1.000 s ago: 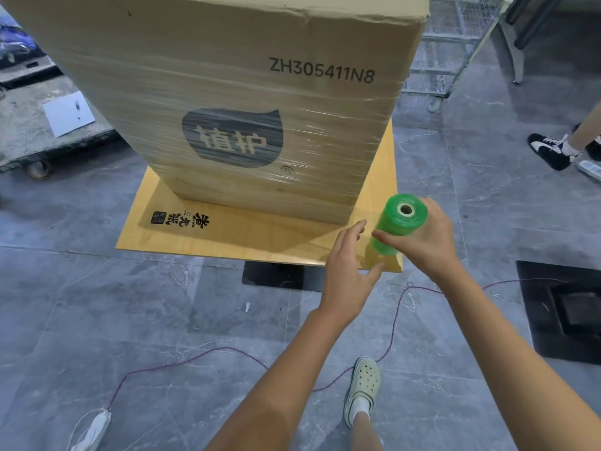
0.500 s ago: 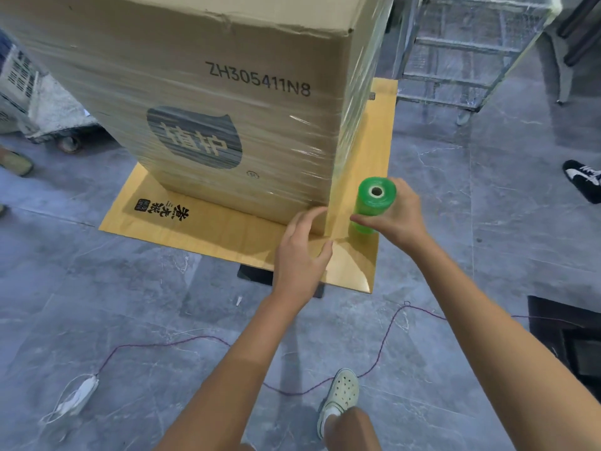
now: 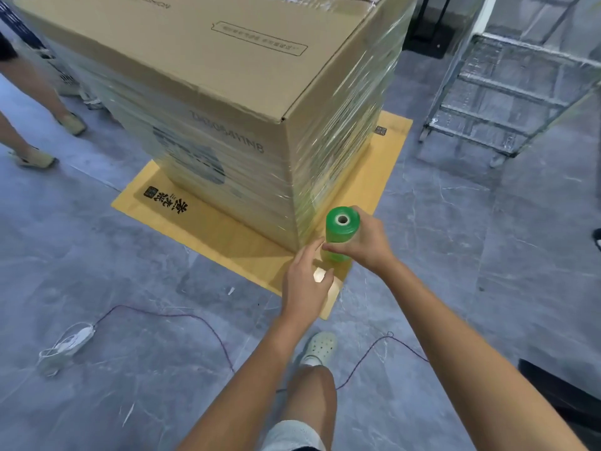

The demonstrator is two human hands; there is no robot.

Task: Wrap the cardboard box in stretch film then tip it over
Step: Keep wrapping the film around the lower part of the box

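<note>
Gripping hand: your right hand (image 3: 366, 247) has fingers and thumb curled round the green stretch film roll (image 3: 342, 226), which stands upright with its hollow core end facing up.
Roll position: the roll is low down, just beside the near bottom corner of the cardboard box (image 3: 201, 76).
Free hand: your left hand (image 3: 305, 283) is loosely extended with its fingers nearly straight and holds nothing. Its fingertips (image 3: 317, 247) lie just beside the roll and your right thumb, close to the box corner. You cannot tell whether they touch the film.
Box: it stands upright on a flat yellow-brown base sheet (image 3: 227, 237), with its top flaps closed.
Film coverage: clear film layers cover both visible side faces from the base up to near the top edge. The top face is bare cardboard. A printed code and a dark logo show through the film on the left face, blurred.
Base sheet: it lies flat on the grey tiled floor (image 3: 455, 255), with black characters printed near its left front edge.
Your footing: one pale perforated clog (image 3: 320, 346) is on the floor below your hands.
Floor items: a thin purple cord (image 3: 201, 323) runs across the tiles, with a white power strip (image 3: 70, 341) at its left end.
Surroundings: a wire cage trolley (image 3: 507, 102) stands at the right rear. Another person's legs (image 3: 32, 92) are at the left, apart from the box.
</note>
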